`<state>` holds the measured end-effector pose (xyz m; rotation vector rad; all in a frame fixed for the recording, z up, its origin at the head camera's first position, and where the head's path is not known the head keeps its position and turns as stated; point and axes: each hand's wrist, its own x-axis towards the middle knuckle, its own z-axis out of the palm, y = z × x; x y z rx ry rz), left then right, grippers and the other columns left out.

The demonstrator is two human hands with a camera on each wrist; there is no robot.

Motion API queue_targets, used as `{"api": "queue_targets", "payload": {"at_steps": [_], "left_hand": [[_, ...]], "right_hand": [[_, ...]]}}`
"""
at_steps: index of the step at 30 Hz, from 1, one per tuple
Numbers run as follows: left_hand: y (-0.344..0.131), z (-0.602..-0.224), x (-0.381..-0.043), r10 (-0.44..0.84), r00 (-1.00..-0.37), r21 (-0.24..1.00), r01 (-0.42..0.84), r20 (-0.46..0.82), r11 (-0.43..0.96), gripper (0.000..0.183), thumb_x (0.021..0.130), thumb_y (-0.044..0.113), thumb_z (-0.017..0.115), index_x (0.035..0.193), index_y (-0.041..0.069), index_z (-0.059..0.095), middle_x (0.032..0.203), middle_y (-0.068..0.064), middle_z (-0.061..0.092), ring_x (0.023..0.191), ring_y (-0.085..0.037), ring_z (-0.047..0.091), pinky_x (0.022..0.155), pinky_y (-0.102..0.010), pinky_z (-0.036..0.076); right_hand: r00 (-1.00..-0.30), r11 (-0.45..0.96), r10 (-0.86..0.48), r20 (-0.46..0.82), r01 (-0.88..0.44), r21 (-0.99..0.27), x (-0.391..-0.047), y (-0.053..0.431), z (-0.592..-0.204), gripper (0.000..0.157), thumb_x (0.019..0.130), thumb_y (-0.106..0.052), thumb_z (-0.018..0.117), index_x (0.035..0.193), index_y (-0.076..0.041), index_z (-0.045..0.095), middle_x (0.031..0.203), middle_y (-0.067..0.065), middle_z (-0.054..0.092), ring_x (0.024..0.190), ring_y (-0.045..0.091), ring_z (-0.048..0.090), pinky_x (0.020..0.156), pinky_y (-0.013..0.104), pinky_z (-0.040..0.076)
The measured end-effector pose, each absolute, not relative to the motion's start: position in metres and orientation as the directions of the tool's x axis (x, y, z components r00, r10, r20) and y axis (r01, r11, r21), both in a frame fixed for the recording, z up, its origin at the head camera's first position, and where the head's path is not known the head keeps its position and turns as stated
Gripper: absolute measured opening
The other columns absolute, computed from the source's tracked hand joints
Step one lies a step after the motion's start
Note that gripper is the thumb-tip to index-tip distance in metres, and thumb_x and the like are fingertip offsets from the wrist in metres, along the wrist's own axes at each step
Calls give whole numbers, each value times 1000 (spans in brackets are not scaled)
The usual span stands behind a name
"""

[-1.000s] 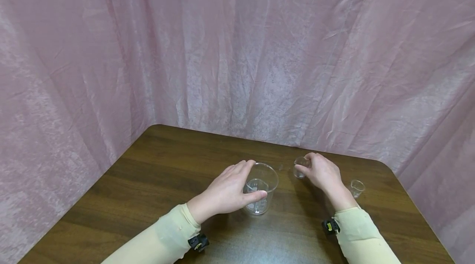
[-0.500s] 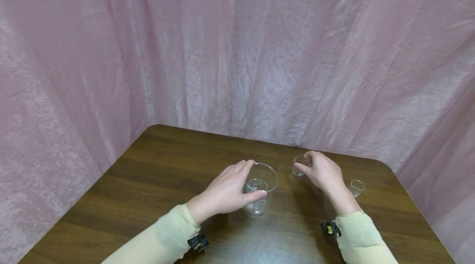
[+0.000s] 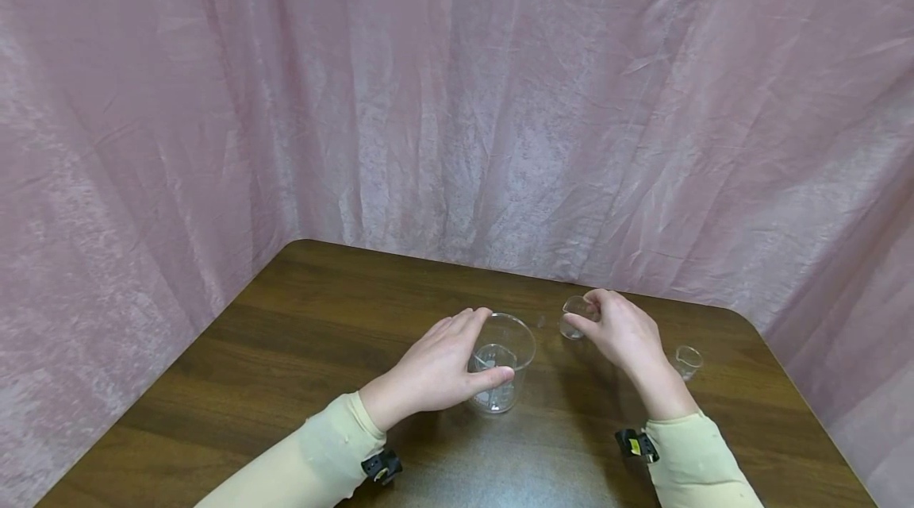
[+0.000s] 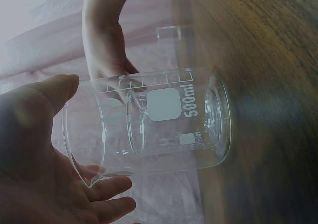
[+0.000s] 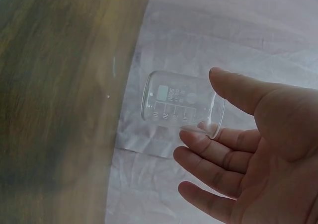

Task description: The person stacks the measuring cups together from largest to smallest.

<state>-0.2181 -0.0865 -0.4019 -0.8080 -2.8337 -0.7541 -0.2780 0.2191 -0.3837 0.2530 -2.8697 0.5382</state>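
Cloth [image 3: 143, 135] hangs in pink folds from the left side right round the table [image 3: 307, 317], its nap crumpled and shiny behind dark, streaky wood grain and rounded corners. My left sleeve [image 3: 307, 456] is smooth and pale yellow-green. Past its cuff my left hand [image 3: 443, 365] grips the large beaker [image 3: 527, 357] at the rim, thumb on the near side and fingers on the far side. That clear glass cylinder stands upright on the wood, with a nested beaker [image 3: 494, 357] of similar clear glass inside it. Farther right, I hold a small beaker [image 3: 574, 319] by its rim, pinched between the thumb and fingers of my right hand [image 3: 623, 328]; it is roughly upright. Just beyond that wrist, a third beaker [image 3: 688, 363], little and spouted, sits on the table.

White print on the large beaker reads "500ml", beside a solid white block and a ladder of lines. The nested beaker says "100ml". On the small beaker I read "50ml", with "10" and "20" on its scale.

From my head view that lettering is too small to read; the wrist views give it. The right wrist view also shows cloth between the small beaker's base and the wood, and my lower fingers fanned apart.
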Motion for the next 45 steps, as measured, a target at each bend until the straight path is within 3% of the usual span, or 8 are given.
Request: {"api": "queue_targets", "payload": {"at_steps": [26,38,45], "left_hand": [[-85,-400,-217,473,-855,438,516,212,736,95,102,66,69,168,3,40,165,-17,51,154,-35,47,129,-52,34],[-87,-399,-217,473,-853,435,519,219,735,95,102,65,70,167,4,40,164,-17,52,153,-35,47,129,-52,34],[-87,-399,-216,470,-858,445,511,209,736,96,102,66,69,168,3,40,166,-18,49,157,-37,43,130,-53,32]], "right_hand": [[-947,910,-143,287,-240,-339,-257,209,-362,45,97,-43,84,120,-5,76,104,6,75,96,28,72,84,57,58],[-934,903,-155,321,-266,-337,-249,204,-349,48,97,-43,85,123,-4,76,109,9,77,104,32,73,88,61,58],[-930,905,-154,333,-268,-331,-245,204,-344,46,96,-45,85,121,-7,75,107,8,76,99,30,72,84,60,58]]}}
